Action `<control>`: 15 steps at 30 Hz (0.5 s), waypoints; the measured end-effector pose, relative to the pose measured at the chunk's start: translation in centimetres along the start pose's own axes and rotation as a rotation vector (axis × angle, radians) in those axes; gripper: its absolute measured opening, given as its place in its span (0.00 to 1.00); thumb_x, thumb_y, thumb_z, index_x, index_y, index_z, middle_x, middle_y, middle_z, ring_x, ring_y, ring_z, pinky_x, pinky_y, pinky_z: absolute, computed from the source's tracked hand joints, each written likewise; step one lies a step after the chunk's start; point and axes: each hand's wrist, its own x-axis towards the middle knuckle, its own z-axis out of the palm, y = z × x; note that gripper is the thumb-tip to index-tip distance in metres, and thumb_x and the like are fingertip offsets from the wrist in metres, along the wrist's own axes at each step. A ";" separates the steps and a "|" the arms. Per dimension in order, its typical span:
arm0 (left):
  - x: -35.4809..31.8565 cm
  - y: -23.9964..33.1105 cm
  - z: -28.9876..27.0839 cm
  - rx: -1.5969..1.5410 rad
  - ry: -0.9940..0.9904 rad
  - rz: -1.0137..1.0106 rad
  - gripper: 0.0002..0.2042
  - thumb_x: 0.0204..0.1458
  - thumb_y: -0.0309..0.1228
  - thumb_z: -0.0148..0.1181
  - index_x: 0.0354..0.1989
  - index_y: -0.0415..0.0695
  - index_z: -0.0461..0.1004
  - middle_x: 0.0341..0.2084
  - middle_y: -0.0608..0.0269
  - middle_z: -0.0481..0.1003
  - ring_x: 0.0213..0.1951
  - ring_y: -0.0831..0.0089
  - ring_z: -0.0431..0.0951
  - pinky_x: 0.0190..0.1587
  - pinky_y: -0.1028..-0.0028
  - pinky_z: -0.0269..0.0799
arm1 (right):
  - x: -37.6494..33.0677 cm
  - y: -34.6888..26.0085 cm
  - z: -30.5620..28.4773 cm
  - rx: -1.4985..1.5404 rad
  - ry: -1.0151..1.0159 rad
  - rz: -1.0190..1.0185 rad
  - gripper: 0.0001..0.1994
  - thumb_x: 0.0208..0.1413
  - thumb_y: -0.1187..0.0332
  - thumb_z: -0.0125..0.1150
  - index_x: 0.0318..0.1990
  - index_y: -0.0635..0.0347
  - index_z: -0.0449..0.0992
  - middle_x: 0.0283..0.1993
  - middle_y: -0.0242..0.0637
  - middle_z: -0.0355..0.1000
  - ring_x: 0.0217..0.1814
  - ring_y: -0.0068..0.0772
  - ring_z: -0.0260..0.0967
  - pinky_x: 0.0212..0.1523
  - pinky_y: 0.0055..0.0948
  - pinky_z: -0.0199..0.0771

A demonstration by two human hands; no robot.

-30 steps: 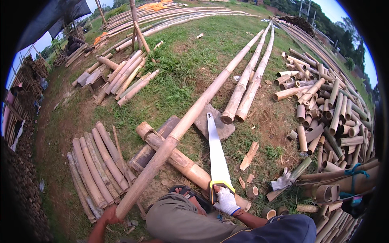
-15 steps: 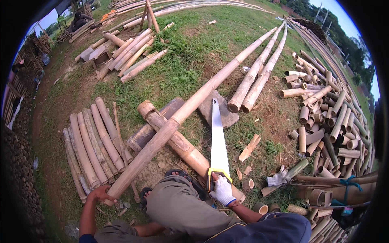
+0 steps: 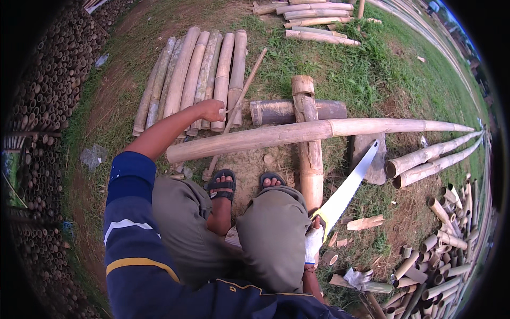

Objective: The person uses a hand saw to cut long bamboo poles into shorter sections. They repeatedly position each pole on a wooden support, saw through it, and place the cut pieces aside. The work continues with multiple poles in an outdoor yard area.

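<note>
My right hand point(image 3: 313, 242), in a white glove, grips the yellow-and-black handle of a hand saw point(image 3: 346, 192). The saw's blade slants up and right, its tip by a flat stone point(image 3: 367, 159). A long bamboo pole point(image 3: 255, 137) lies across a shorter notched bamboo support point(image 3: 309, 170), to the left of the blade. My bare left hand point(image 3: 212, 110) is off the pole, over the cut bamboo lengths point(image 3: 181, 72). Its fingers are closed, their tips close to a thin bamboo stick point(image 3: 245, 87); whatever they hold is too small to make out.
A dark bamboo piece point(image 3: 273, 112) lies beneath the support. Two long poles point(image 3: 425, 154) rest at right, above a heap of short bamboo tubes point(image 3: 446, 255). Stacked bamboo point(image 3: 40, 106) lines the left side. A white glove point(image 3: 357, 278) lies on a bamboo piece.
My view has turned to the left. My left hand has let go of the pole's near end and reached forward to the thin stick. My right hand still holds the saw.
</note>
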 end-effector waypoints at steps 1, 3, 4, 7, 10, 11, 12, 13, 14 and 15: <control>1.0 0.0 1.2 0.028 -0.010 -0.006 0.34 0.57 0.47 0.74 0.65 0.33 0.76 0.53 0.42 0.85 0.56 0.47 0.85 0.60 0.57 0.80 | -0.1 -0.5 -0.3 -0.027 0.004 -0.023 0.57 0.36 0.73 0.81 0.81 0.53 0.61 0.59 0.52 0.74 0.60 0.60 0.74 0.62 0.50 0.77; 3.4 0.2 3.6 0.094 -0.035 0.001 0.34 0.57 0.48 0.74 0.65 0.34 0.77 0.54 0.42 0.84 0.58 0.45 0.84 0.61 0.56 0.80 | -0.3 -1.0 -0.9 -0.081 0.020 -0.066 0.57 0.36 0.74 0.80 0.81 0.53 0.61 0.58 0.51 0.74 0.60 0.60 0.73 0.62 0.50 0.76; 4.4 -0.2 5.2 0.028 -0.064 -0.053 0.33 0.57 0.48 0.74 0.63 0.34 0.77 0.54 0.41 0.84 0.58 0.45 0.83 0.61 0.55 0.79 | -0.6 -1.9 -1.4 -0.098 0.008 -0.045 0.57 0.36 0.74 0.80 0.81 0.53 0.60 0.58 0.50 0.74 0.60 0.60 0.73 0.62 0.50 0.76; 5.7 -0.8 8.0 -0.083 -0.115 -0.187 0.30 0.56 0.49 0.75 0.58 0.35 0.79 0.53 0.40 0.84 0.59 0.45 0.83 0.59 0.53 0.79 | -1.1 -5.6 -2.5 -0.189 0.071 -0.176 0.58 0.36 0.75 0.78 0.82 0.53 0.58 0.55 0.50 0.73 0.55 0.60 0.73 0.59 0.51 0.75; 6.7 -0.6 8.9 -0.050 -0.062 -0.220 0.27 0.54 0.47 0.74 0.53 0.37 0.82 0.51 0.39 0.84 0.57 0.46 0.84 0.57 0.53 0.80 | -1.1 -5.3 -2.7 -0.178 0.077 -0.166 0.58 0.36 0.75 0.77 0.82 0.53 0.57 0.52 0.50 0.73 0.52 0.59 0.72 0.55 0.51 0.75; 6.8 -0.3 9.1 -0.049 -0.015 -0.214 0.25 0.53 0.44 0.73 0.52 0.37 0.83 0.50 0.39 0.84 0.56 0.46 0.85 0.56 0.54 0.81 | -1.2 -5.6 -2.8 -0.179 0.079 -0.159 0.58 0.36 0.76 0.77 0.82 0.53 0.57 0.52 0.50 0.73 0.51 0.59 0.72 0.54 0.51 0.75; 6.9 -0.1 9.2 -0.050 0.032 -0.208 0.23 0.52 0.42 0.72 0.51 0.37 0.84 0.50 0.38 0.84 0.55 0.46 0.85 0.54 0.54 0.82 | -1.3 -5.8 -2.9 -0.183 0.078 -0.153 0.58 0.36 0.76 0.77 0.82 0.54 0.57 0.52 0.50 0.73 0.51 0.59 0.72 0.54 0.51 0.75; 7.2 0.1 8.9 -0.101 0.041 -0.199 0.21 0.53 0.41 0.71 0.49 0.38 0.84 0.48 0.39 0.85 0.54 0.47 0.85 0.54 0.55 0.82 | -1.4 -6.3 -3.2 -0.180 0.078 -0.139 0.58 0.36 0.76 0.77 0.82 0.54 0.57 0.52 0.50 0.73 0.51 0.59 0.72 0.54 0.51 0.75; 7.2 -0.3 8.3 -0.152 0.052 -0.200 0.19 0.53 0.41 0.71 0.47 0.39 0.83 0.46 0.41 0.85 0.54 0.48 0.86 0.53 0.55 0.81 | -1.4 -6.6 -3.3 -0.172 0.072 -0.131 0.58 0.36 0.75 0.77 0.82 0.54 0.57 0.52 0.50 0.73 0.51 0.59 0.72 0.54 0.51 0.75; 7.2 -0.6 7.8 -0.203 0.062 -0.200 0.17 0.54 0.40 0.70 0.45 0.40 0.83 0.44 0.42 0.85 0.53 0.49 0.86 0.53 0.56 0.81 | -1.5 -6.9 -3.4 -0.160 0.066 -0.116 0.57 0.37 0.75 0.77 0.82 0.54 0.58 0.52 0.50 0.73 0.51 0.59 0.72 0.55 0.51 0.75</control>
